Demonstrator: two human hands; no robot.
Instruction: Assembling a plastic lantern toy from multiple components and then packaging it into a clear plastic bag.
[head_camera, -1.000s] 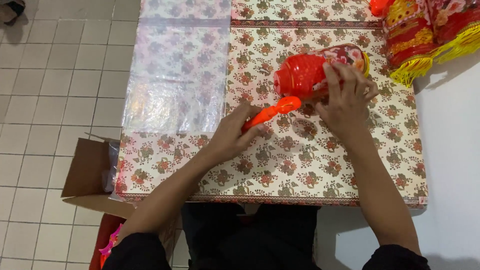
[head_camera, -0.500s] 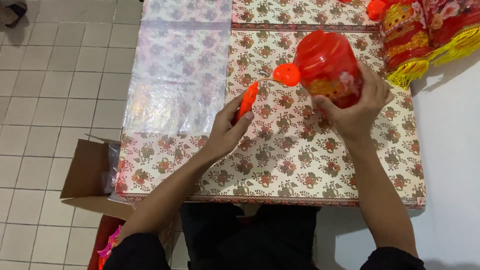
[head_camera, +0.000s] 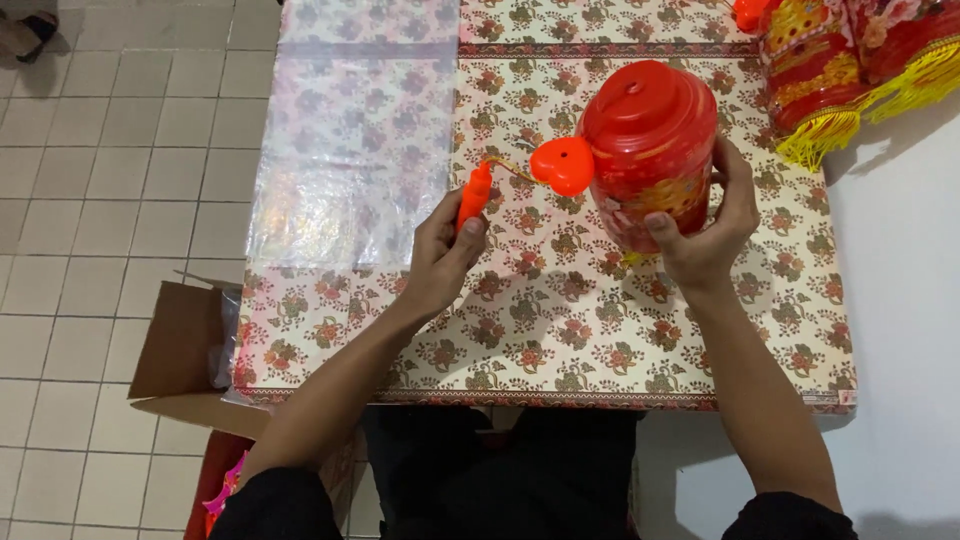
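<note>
My right hand (head_camera: 703, 232) grips the side of a red lantern (head_camera: 650, 140) with a round red cap and gold patterns, held upright above the floral tablecloth (head_camera: 560, 330). A red heart-shaped piece (head_camera: 562, 165) sticks out from the lantern's left side. A thin cord runs from it to an orange stick handle (head_camera: 473, 197), which my left hand (head_camera: 440, 255) holds upright by its lower end.
More red and gold lanterns with yellow tassels (head_camera: 850, 70) lie at the table's far right corner. A clear plastic sheet (head_camera: 350, 150) covers the table's left part. An open cardboard box (head_camera: 185, 345) stands on the tiled floor at the left.
The lantern went from lying collapsed on the table to expanded and raised upright in my right hand. My left hand swung the orange handle up from flat to upright.
</note>
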